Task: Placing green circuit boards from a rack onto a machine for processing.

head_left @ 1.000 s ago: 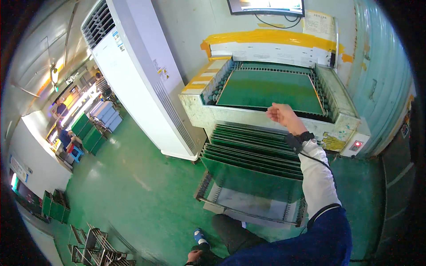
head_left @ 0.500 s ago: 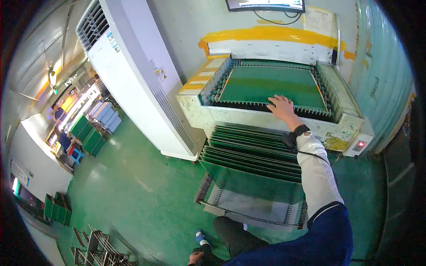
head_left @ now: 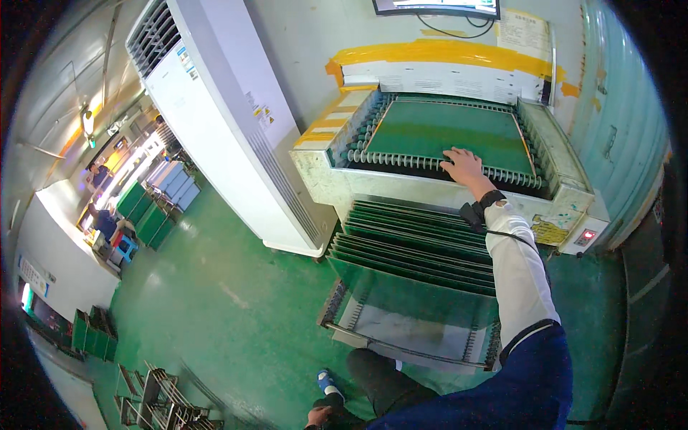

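Moderate indoor light puts pale glare on the green floor (head_left: 208,308) (the wall screen (head_left: 438,6) nearly washes out), while straight lines bend toward the fisheye's black rim.

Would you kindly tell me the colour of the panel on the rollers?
The panel is green, seen in the head view.

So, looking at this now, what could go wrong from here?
Two risks, as I judge it. The right hand is right at the near edge of the green panel, beside the front rollers; if they turn, a fingertip might get pinched. Also, the black wristband has a cable running along the sleeve near the rack, so it could perhaps catch on the closely spaced panels standing there.
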Motion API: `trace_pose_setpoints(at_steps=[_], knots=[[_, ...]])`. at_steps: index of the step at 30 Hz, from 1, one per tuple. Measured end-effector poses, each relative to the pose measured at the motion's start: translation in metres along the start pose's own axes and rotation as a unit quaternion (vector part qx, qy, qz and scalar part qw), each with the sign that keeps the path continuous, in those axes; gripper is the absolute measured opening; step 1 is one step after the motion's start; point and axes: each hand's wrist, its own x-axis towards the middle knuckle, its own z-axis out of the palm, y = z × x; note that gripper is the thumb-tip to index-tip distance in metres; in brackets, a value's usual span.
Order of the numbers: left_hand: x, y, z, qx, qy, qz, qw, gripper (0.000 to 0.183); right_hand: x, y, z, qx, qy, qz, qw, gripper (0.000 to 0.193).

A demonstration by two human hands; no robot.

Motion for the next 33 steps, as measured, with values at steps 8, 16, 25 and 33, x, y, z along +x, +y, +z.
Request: trace_pose_setpoints(at_steps=[8, 16, 25, 33], knots=[[0.017, -0.030, -0.006, -0.002, 0.034, 0.021, 0.999, 0.035, -0.008, -0.026, -0.007, 0.002, -0.045, 0.007, 0.999, 0.057], [-0.018, 0.015, -0.008, 0.019, 0.030, 0.009, 0.999, 0.034, -0.039, -0.012, -0.024, -0.011, 0.010, 0.048, 0.999, 0.055], [-0.018, 0.019, -0.007, -0.003, 0.020, 0.035, 0.999, 0.032, -0.098, -0.032, -0.027, 0.090, -0.018, -0.121, 0.988, 0.042], [0.018, -0.042, -0.005, -0.009, 0.050, 0.048, 0.998, 0.039, -0.207, -0.085, -0.001, 0.152, -0.133, -0.261, 0.944, 0.036]])
